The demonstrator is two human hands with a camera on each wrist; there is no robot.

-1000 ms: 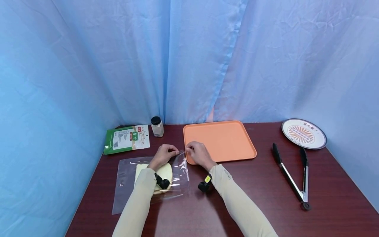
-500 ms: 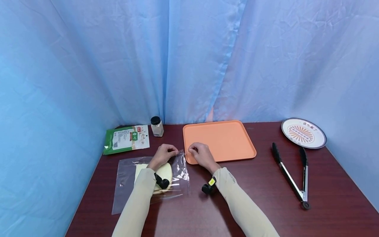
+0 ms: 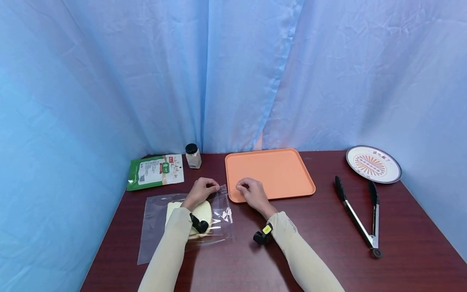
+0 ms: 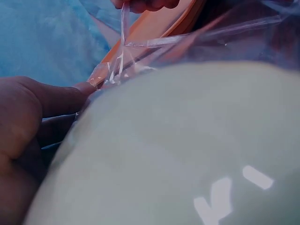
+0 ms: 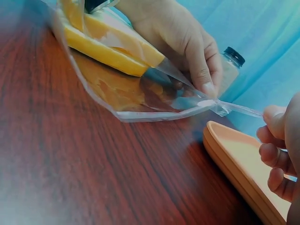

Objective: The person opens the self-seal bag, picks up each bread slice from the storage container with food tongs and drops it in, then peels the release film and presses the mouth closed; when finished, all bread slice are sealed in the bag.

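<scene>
A clear plastic bag lies on the table with a pale yellow, round-ended flat piece inside. From the right wrist view, the yellow piece looks thick-edged; its kind is unclear. My left hand reaches over the bag and pinches its upper right corner between thumb and fingers. Between my two hands a thin plastic strip stretches taut from that corner. My right hand, above the tray's near left corner, pinches the strip's far end. In the left wrist view, the strip rises to the right fingertips.
An orange tray sits just right of the bag. Behind the bag are a green and white packet and a black-capped jar. Tongs and a patterned plate lie to the right. Blue curtains surround the table.
My right hand has moved a little to the right and toward me, drawing the plastic strip out from the bag's corner. The left hand keeps its place.
</scene>
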